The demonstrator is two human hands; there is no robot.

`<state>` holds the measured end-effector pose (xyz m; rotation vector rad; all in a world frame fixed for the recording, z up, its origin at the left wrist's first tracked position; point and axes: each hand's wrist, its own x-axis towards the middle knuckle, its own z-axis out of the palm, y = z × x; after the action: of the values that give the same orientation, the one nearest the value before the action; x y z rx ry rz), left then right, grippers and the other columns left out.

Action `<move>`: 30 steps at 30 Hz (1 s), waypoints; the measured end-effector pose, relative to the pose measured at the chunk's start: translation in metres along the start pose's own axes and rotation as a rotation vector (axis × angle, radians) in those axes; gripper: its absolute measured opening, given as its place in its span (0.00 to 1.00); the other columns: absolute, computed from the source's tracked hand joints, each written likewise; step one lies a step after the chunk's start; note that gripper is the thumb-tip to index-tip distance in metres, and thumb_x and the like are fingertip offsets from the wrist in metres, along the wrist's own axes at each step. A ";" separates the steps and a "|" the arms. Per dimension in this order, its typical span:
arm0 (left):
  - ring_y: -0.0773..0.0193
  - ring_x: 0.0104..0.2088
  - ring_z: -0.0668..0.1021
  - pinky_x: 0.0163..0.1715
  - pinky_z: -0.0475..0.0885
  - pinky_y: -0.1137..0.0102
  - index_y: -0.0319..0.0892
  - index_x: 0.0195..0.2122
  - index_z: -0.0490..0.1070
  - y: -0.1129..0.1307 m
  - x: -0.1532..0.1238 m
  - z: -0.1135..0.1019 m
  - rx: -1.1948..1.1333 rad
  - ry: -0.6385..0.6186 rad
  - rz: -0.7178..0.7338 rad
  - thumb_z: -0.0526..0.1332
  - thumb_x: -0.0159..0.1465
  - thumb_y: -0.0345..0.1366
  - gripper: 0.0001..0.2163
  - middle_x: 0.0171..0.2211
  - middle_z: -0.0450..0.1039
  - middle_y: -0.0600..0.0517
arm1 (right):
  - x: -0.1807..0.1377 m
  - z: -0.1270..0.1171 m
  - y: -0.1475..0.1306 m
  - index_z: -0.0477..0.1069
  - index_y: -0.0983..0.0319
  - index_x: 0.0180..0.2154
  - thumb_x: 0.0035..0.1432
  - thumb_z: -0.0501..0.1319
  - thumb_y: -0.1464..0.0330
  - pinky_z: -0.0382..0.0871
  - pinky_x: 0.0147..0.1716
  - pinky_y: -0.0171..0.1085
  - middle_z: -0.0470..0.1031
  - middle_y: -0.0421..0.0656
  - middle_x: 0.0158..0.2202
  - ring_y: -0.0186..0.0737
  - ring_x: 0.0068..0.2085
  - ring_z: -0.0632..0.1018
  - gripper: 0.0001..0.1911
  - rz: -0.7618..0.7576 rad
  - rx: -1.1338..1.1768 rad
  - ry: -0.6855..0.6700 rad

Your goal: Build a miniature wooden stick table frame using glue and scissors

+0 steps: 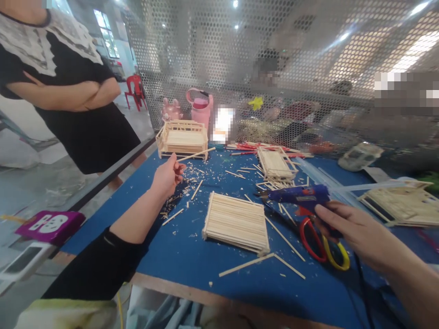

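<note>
**Fig.** Thin pale wooden stick (197,154), pinched at its near end between thumb and fingertips of L hand (167,177), fingers closed together on it. The stick is held clear of the blue-covered surface (178,256), beyond and left of the flat panel of pale wooden sticks (236,222), w/ its free end slanting up and right.

R hand (356,234), right of the panel, is wrapped on the grip of a blue hot-glue gun (302,195). The nozzle points left, its tip just past the panel's far right corner. Red- and yellow-handled scissors (324,249) lie below the gun, right of the panel.

Loose sticks (247,264) and shavings lie round the panel, densest on its far side.

- **Beyond panel, left:** cot-shaped stick model w/ railed sides (181,139), and behind it a pink plastic jug (200,107).
- **Beyond panel, right:** slatted stick frame (276,164).
- **Well right of panel:** another stick model (404,205).
- **Far edge:** perforated metal screen (274,68).
- **Left of panel, off the surface:** purple box (50,226), and a bystander in black dress (85,119) w/ arms folded.
</note>
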<state>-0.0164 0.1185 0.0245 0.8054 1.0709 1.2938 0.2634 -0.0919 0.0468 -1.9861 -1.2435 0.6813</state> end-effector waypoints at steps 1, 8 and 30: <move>0.76 0.15 0.65 0.12 0.57 0.81 0.39 0.13 0.56 0.000 0.000 0.001 0.003 -0.004 -0.003 0.58 0.59 0.42 0.21 0.17 0.67 0.54 | -0.001 0.000 0.001 0.60 0.59 0.12 0.36 0.53 0.36 0.59 0.22 0.38 0.59 0.39 0.14 0.36 0.19 0.62 0.32 -0.004 -0.033 0.005; 0.76 0.15 0.65 0.12 0.57 0.82 0.39 0.14 0.56 0.000 -0.003 0.002 0.015 -0.039 -0.004 0.57 0.60 0.42 0.21 0.17 0.65 0.55 | -0.006 0.000 0.001 0.58 0.58 0.11 0.38 0.49 0.36 0.59 0.22 0.38 0.58 0.39 0.13 0.37 0.20 0.63 0.33 -0.072 -0.141 0.044; 0.76 0.15 0.64 0.12 0.57 0.81 0.38 0.13 0.56 0.000 -0.002 0.003 0.020 -0.013 -0.016 0.56 0.61 0.40 0.21 0.17 0.66 0.54 | -0.006 -0.005 -0.002 0.60 0.59 0.13 0.37 0.51 0.36 0.56 0.18 0.36 0.57 0.38 0.15 0.34 0.18 0.60 0.32 -0.070 -0.113 0.078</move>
<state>-0.0140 0.1164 0.0262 0.8174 1.0790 1.2647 0.2633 -0.0981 0.0519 -2.0296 -1.3234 0.5050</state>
